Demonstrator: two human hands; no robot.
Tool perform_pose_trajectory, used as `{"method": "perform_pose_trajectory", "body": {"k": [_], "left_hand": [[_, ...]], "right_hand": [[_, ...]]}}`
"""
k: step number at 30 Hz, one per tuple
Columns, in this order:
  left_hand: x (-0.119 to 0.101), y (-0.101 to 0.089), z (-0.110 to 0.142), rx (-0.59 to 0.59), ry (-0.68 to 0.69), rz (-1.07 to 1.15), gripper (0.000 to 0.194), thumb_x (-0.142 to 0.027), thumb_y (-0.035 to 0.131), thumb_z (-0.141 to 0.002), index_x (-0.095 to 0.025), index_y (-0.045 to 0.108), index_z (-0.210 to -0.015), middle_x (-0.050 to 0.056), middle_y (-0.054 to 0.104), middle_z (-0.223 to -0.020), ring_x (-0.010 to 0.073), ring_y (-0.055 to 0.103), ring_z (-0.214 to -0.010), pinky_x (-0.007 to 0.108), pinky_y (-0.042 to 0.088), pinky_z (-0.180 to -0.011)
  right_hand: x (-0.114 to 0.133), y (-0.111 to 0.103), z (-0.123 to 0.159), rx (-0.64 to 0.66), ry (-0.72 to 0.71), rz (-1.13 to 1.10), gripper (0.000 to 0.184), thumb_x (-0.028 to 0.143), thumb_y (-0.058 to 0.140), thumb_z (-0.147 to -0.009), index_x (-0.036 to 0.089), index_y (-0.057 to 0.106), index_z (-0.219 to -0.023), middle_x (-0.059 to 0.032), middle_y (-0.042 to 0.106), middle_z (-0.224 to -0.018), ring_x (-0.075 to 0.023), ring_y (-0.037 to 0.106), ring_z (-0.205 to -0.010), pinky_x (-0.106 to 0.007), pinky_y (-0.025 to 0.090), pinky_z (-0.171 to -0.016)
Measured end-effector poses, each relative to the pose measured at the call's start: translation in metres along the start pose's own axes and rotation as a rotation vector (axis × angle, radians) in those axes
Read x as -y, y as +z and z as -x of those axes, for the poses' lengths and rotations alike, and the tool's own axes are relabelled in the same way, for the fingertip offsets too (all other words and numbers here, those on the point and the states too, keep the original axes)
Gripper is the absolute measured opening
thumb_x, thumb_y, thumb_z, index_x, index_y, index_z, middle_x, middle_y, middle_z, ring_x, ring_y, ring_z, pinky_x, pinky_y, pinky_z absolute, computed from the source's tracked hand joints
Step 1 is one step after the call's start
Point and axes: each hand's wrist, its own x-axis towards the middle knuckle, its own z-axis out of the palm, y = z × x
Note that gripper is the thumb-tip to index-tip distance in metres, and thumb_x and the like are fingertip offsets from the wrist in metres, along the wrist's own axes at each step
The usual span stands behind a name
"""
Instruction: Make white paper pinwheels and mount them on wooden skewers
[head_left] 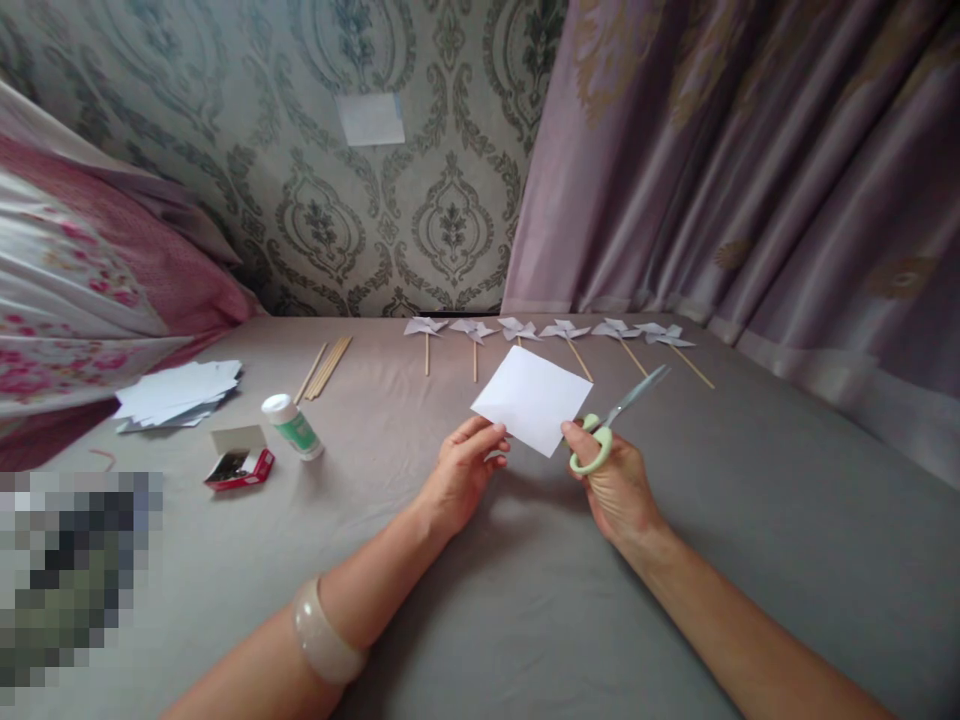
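A square sheet of white paper (pixel 532 398) is held above the table, one corner pointing away from me. My left hand (pixel 466 465) pinches its left lower edge between thumb and fingers. At the right lower edge, the thumb of my right hand (pixel 616 488) presses on the paper. That same hand also carries scissors (pixel 634 397) with pale green handles, their blades pointing up and to the right, away from the sheet. Beyond the paper lie several white paper pinwheels (pixel 566 331) on wooden sticks, in a row along the far edge.
On the left lie a stack of white paper (pixel 180 393), several loose wooden sticks (pixel 330 368), a white-and-green glue stick (pixel 294 428) and an opened red box (pixel 240 468) of small dark items. A grey cloth (pixel 480 620) covers the surface. Purple curtains (pixel 675 180) hang at the right.
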Motion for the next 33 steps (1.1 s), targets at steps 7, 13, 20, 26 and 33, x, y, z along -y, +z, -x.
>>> {"method": "perform_pose_trajectory", "body": {"k": [7,13,20,26,33], "left_hand": [[0.011,0.001,0.003,0.055,0.039,-0.12,0.034,-0.026,0.082,-0.061,-0.017,0.072,-0.092,0.001,0.064,-0.08,0.0075,0.051,-0.064,0.02,0.039,-0.058],[0.018,0.003,0.005,0.047,0.071,-0.191,0.032,-0.029,0.081,-0.063,-0.018,0.071,-0.091,0.002,0.067,-0.08,0.0098,0.053,-0.067,0.022,0.039,-0.06],[0.018,0.002,0.004,0.053,0.14,-0.225,0.032,-0.027,0.08,-0.064,-0.019,0.07,-0.093,0.002,0.068,-0.08,0.0109,0.053,-0.067,0.023,0.038,-0.058],[0.001,-0.004,-0.005,-0.034,0.23,-0.195,0.028,-0.024,0.078,-0.064,-0.019,0.07,-0.09,0.0,0.064,-0.075,0.0101,0.052,-0.066,0.023,0.038,-0.059],[-0.008,-0.001,-0.006,-0.087,0.227,-0.124,0.027,-0.023,0.08,-0.061,-0.018,0.068,-0.084,0.0,0.063,-0.074,0.0102,0.055,-0.067,0.023,0.039,-0.06]], "right_hand": [[-0.002,0.005,0.005,-0.014,-0.033,0.0,0.034,0.041,0.081,-0.059,0.015,0.061,-0.067,0.0058,0.05,-0.058,-0.0067,0.035,-0.05,-0.023,0.029,-0.047],[-0.01,0.009,0.009,-0.004,-0.061,0.03,0.033,0.042,0.079,-0.061,0.016,0.061,-0.071,0.0041,0.053,-0.062,-0.0096,0.042,-0.057,-0.024,0.036,-0.054],[-0.008,0.007,0.013,0.028,-0.06,0.159,0.038,0.051,0.073,-0.066,0.018,0.055,-0.071,0.0058,0.046,-0.06,-0.0098,0.037,-0.055,-0.024,0.033,-0.052],[0.016,0.001,0.014,0.329,-0.023,0.687,0.053,0.07,0.051,-0.076,0.02,0.045,-0.061,0.005,0.036,-0.057,-0.0115,0.035,-0.056,-0.026,0.029,-0.053],[0.022,0.001,0.022,0.679,0.084,0.986,0.055,0.07,0.043,-0.081,0.019,0.045,-0.061,0.0034,0.038,-0.059,-0.0119,0.034,-0.058,-0.026,0.025,-0.053]]}}
